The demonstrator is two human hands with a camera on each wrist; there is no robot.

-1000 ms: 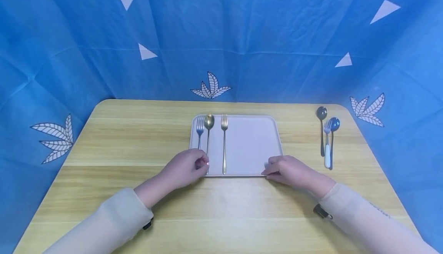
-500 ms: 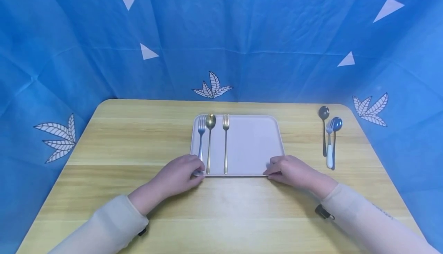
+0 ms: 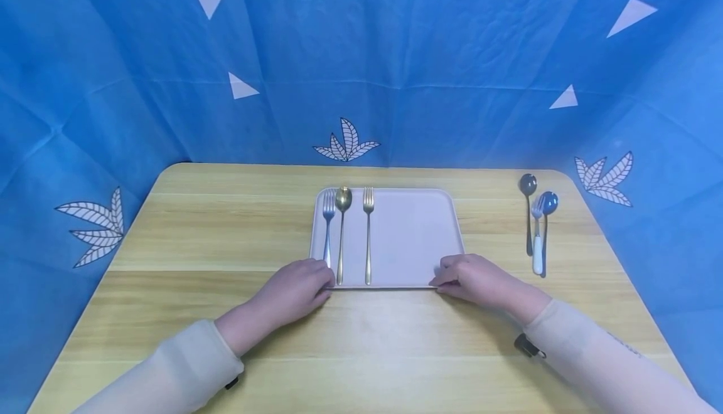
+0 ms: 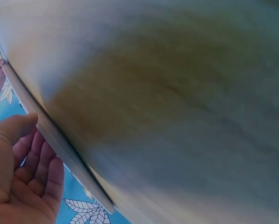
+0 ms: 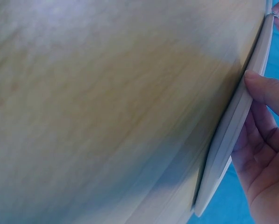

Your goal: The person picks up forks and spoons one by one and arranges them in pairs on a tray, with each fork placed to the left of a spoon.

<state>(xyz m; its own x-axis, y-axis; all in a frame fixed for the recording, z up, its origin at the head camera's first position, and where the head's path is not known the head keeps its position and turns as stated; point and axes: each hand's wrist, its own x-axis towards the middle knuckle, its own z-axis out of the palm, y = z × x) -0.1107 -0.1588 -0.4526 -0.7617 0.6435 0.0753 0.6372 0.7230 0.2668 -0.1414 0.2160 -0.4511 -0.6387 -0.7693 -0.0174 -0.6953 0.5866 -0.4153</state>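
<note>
A pale rectangular tray (image 3: 415, 238) lies on the wooden table, with a silver fork (image 3: 328, 213), a gold spoon (image 3: 341, 232) and a gold fork (image 3: 368, 232) side by side on its left half. My left hand (image 3: 302, 288) grips the tray's near left corner, covering the end of the silver fork's handle. In the left wrist view its thumb (image 4: 25, 125) meets the tray's outer side while the fingers curl over the rim. My right hand (image 3: 469, 278) pinches the near right corner. Its thumb (image 5: 265, 88) presses the tray's side in the right wrist view.
To the right of the tray lie a dark spoon (image 3: 529, 213), a white-handled fork (image 3: 537, 238) and another dark spoon (image 3: 548, 213), the last two overlapping. A blue patterned cloth (image 3: 395, 56) hangs behind the table (image 3: 384, 351) and along both sides.
My left hand has drawn back from beside the gold spoon's handle to the tray's near left corner, and its fingers have come down over the rim. The right hand has stayed at its corner.
</note>
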